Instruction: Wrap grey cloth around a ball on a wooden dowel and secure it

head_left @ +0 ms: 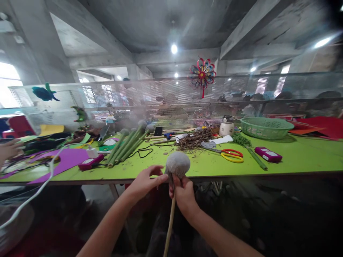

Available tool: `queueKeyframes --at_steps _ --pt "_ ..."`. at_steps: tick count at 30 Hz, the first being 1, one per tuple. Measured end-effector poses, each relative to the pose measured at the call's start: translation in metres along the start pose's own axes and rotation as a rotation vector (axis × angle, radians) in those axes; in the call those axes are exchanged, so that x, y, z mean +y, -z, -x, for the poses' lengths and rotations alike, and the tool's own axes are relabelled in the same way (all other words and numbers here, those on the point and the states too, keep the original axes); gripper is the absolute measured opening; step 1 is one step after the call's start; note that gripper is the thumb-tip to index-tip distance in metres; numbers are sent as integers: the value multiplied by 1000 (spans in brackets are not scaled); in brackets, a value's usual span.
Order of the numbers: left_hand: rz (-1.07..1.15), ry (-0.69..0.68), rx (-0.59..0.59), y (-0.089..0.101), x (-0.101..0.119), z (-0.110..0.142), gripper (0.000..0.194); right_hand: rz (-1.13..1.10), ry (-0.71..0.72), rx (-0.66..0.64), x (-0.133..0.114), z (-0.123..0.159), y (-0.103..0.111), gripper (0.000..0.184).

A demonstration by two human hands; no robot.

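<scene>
Perforated metal panels form the barrier behind a green worktable, beneath a concrete ceiling. The work item is located at the near table edge, centred in front of the person: a grey fabric-covered ball on the upper end of a thin wooden stick, which slopes down below table level.

State of hands:
- Right hand: fingers closed around the stick and gathered fabric directly below the ball.
- Left hand: thumb extended to the left side of the gather, index finger bent, with a gap between them. Whether the fingertips pinch the fabric cannot be determined.

State of work: the visible face of the ball is covered. The neck appears unsecured; no tie is visible, though the fingers obstruct part of it. The lower stick is bare. By comparison, green stems lie bundled at left-centre, with grey round heads beside their far ends; attachment cannot be confirmed. These appear further advanced than the held piece. Red-and-yellow-handled scissors lie beside a twig pile, not in use.
</scene>
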State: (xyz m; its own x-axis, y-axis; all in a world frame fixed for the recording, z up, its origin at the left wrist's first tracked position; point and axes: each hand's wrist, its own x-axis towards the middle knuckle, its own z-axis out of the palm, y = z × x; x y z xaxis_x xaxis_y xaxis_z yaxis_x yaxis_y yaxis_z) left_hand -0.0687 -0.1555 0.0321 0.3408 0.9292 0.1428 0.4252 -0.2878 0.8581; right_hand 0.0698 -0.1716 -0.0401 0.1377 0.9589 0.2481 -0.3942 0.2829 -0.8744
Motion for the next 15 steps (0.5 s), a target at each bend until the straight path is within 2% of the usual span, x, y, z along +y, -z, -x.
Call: queueKeyframes --at_steps 2,3,6,7,8,11,15 --pt "121 -31 43 3 -4 -15 75 1 16 -25 6 0 -3 39" --pt "190 -51 14 1 -3 -20 77 7 23 -39 9 -1 -4 38" --pt "340 -53 -180 -16 6 -26 69 84 80 -47 18 0 -4 35" --pt "365 -22 -188 -24 8 -26 64 135 109 -28 20 1 -4 34" --pt "392 -8 -161 -33 10 -26 61 193 140 9 21 2 -3 33" --pt "513 -17 28 -61 7 -25 55 359 214 128 21 4 0 29" --pt "620 83 79 -82 -1 -24 51 444 271 162 18 6 0 26"
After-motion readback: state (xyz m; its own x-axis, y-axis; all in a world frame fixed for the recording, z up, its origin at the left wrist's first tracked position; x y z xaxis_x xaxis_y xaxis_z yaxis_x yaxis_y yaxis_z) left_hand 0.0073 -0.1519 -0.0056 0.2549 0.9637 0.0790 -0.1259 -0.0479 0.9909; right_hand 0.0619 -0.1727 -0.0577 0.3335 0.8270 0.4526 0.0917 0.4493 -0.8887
